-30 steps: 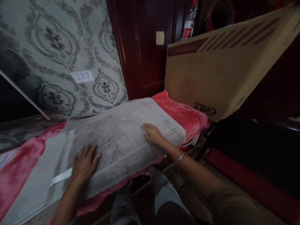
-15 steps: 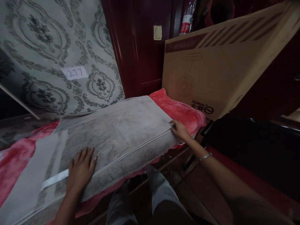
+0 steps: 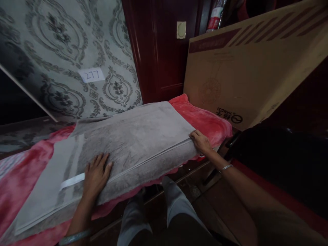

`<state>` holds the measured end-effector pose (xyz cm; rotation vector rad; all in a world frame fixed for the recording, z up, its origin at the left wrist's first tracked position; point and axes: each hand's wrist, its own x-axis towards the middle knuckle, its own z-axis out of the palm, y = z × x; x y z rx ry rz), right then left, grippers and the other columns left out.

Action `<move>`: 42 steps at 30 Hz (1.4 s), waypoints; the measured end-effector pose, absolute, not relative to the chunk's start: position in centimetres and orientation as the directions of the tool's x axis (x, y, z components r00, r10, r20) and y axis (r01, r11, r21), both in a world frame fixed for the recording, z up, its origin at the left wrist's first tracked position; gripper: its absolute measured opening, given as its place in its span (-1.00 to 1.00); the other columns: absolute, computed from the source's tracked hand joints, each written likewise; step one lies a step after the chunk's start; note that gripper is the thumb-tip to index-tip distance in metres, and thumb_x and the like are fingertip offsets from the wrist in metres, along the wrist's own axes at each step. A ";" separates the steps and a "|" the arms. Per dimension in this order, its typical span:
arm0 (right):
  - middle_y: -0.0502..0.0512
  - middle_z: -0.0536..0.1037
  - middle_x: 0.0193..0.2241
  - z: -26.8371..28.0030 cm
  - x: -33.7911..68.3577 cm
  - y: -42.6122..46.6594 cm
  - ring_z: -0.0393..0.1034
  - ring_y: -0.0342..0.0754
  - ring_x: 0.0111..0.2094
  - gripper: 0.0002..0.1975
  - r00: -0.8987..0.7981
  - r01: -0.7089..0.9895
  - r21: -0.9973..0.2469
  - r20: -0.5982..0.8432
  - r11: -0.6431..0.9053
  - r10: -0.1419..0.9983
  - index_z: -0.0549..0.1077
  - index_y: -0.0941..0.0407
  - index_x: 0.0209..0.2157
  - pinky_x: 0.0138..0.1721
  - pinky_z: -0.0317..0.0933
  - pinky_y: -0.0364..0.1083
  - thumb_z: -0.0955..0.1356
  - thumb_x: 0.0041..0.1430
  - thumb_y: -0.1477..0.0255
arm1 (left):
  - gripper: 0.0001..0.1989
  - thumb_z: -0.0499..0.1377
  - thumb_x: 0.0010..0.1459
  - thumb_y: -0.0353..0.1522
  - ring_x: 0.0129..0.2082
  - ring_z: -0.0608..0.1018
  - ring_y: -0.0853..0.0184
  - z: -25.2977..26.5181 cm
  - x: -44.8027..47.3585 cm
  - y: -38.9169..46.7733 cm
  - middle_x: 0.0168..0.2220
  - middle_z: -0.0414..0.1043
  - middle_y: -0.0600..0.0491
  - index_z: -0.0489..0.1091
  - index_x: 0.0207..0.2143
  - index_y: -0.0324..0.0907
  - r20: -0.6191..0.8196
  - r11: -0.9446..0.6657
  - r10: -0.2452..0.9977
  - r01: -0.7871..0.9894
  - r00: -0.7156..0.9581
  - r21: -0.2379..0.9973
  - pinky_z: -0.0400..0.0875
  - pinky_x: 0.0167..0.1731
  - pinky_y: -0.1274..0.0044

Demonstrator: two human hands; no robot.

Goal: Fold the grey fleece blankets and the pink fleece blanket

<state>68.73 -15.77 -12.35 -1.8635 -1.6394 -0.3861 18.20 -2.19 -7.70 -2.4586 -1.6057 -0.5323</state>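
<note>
A folded grey towel (image 3: 138,126), with a pale stripe and a white label (image 3: 73,181) at its left part, lies over a pink-red plush blanket (image 3: 205,116). My left hand (image 3: 97,174) rests flat on the towel just right of the label, fingers spread. At the towel's right front corner, my right hand (image 3: 201,140) pinches the folded edge between thumb and fingers. Two fabric layers show along the front edge between my hands. A bangle circles each of my wrists.
A large cardboard box (image 3: 230,75) leans behind the blanket's right end, with a plastic bottle (image 3: 215,17) behind it. Patterned wallpaper bears a paper numbered 277 (image 3: 91,74). A black seat (image 3: 282,164) stands at right. My legs (image 3: 176,201) are close to the front edge.
The camera view has shifted, so the scene sits further right in the picture. Both hands keep about the same places on the towel.
</note>
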 end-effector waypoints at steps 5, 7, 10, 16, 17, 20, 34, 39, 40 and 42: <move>0.21 0.51 -0.16 -13.2 68.5 -15.8 0.37 0.05 -0.13 -0.67 0.181 0.979 -0.183 0.574 -0.090 0.799 0.53 0.10 -0.14 -0.13 0.26 -0.05 0.16 0.34 0.54 | -0.47 -0.08 0.34 -0.12 0.28 0.33 0.01 -7.7 17.9 -2.4 0.22 0.40 -0.14 0.45 0.14 -0.18 0.473 -0.486 0.788 0.870 0.395 0.084 0.20 0.25 0.13; 0.22 0.52 -0.16 -13.1 68.6 -15.9 0.35 0.06 -0.12 -0.65 0.157 0.986 -0.139 0.564 -0.095 0.811 0.54 0.11 -0.13 -0.10 0.25 -0.03 0.15 0.33 0.55 | -0.54 -0.02 0.34 -0.11 0.20 0.41 0.04 -7.6 18.6 -3.2 0.13 0.47 -0.12 0.50 0.04 -0.16 0.518 -0.589 0.710 0.805 0.477 0.066 0.28 0.20 0.18; 0.27 0.52 -0.10 -12.5 68.6 -16.1 0.29 0.12 -0.07 -0.64 0.111 0.994 -0.051 0.569 -0.099 0.815 0.55 0.12 -0.06 -0.06 0.22 0.04 0.17 0.34 0.52 | -0.66 0.06 0.34 -0.17 0.05 0.49 0.11 -7.4 21.2 -5.0 -0.01 0.53 -0.11 0.51 -0.06 -0.15 0.544 -0.769 0.543 0.639 0.640 0.017 0.38 0.08 0.26; 0.25 0.49 0.01 -10.8 66.4 -15.2 0.24 0.14 0.02 -0.60 -0.063 0.997 0.069 0.549 0.030 0.833 0.50 0.09 0.10 -0.03 0.15 0.06 0.18 0.34 0.54 | -0.80 0.10 0.34 -0.33 -0.11 0.48 0.17 -7.7 28.8 -6.7 -0.10 0.51 -0.09 0.48 -0.08 -0.16 0.485 -0.859 0.415 0.507 0.770 -0.070 0.40 -0.09 0.32; 0.24 0.50 0.00 -10.7 65.8 -14.9 0.25 0.13 0.01 -0.60 -0.095 0.995 0.074 0.550 0.064 0.830 0.50 0.09 0.08 -0.03 0.15 0.05 0.18 0.33 0.55 | -0.82 0.12 0.33 -0.34 -0.13 0.47 0.18 -7.7 29.7 -6.7 -0.12 0.51 -0.07 0.48 -0.10 -0.15 0.476 -0.854 0.420 0.514 0.773 -0.080 0.39 -0.10 0.32; 0.24 0.52 -0.10 -11.1 64.7 -14.3 0.28 0.10 -0.06 -0.63 -0.172 0.985 0.076 0.575 0.157 0.800 0.53 0.11 -0.01 -0.06 0.16 0.02 0.19 0.32 0.59 | -0.87 0.13 0.33 -0.36 -0.15 0.45 0.19 -8.0 31.2 -6.6 -0.18 0.48 -0.04 0.48 -0.16 -0.13 0.471 -0.841 0.438 0.535 0.765 -0.087 0.36 -0.15 0.34; 0.16 0.50 -0.32 -13.7 64.2 -15.1 0.33 0.02 -0.26 -0.73 -0.161 0.946 -0.047 0.789 0.319 0.593 0.53 0.09 -0.21 -0.24 0.27 -0.01 0.21 0.35 0.56 | -0.83 0.06 0.33 -0.48 -0.24 0.39 0.22 -10.2 31.0 -6.5 -0.30 0.40 -0.03 0.43 -0.28 -0.18 0.507 -0.870 0.299 0.449 0.808 -0.203 0.32 -0.28 0.41; 0.16 0.50 -0.36 -11.9 64.0 -15.9 0.36 0.03 -0.28 -0.76 -0.141 0.935 -0.124 0.731 0.333 0.667 0.54 0.10 -0.27 -0.22 0.29 0.00 0.23 0.35 0.46 | -0.84 0.07 0.33 -0.48 -0.23 0.38 0.22 -10.2 30.9 -6.9 -0.27 0.41 -0.02 0.44 -0.22 -0.16 0.520 -0.880 0.315 0.449 0.794 -0.154 0.34 -0.26 0.39; 0.16 0.50 -0.37 -11.2 63.5 -15.6 0.36 0.03 -0.28 -0.74 -0.126 0.939 -0.142 0.705 0.313 0.698 0.54 0.10 -0.30 -0.21 0.29 0.01 0.23 0.36 0.42 | -0.84 0.07 0.32 -0.48 -0.23 0.38 0.21 -10.2 30.9 -6.9 -0.27 0.41 -0.03 0.45 -0.22 -0.16 0.522 -0.880 0.320 0.452 0.790 -0.144 0.34 -0.25 0.38; 0.20 0.54 -0.31 -9.5 62.0 -14.2 0.39 0.06 -0.23 -0.69 -0.097 0.948 -0.173 0.643 0.268 0.759 0.56 0.12 -0.25 -0.13 0.31 0.04 0.21 0.38 0.35 | -0.83 0.07 0.32 -0.48 -0.22 0.39 0.20 -10.3 31.0 -7.0 -0.27 0.41 -0.04 0.46 -0.22 -0.16 0.529 -0.877 0.335 0.463 0.780 -0.128 0.35 -0.24 0.37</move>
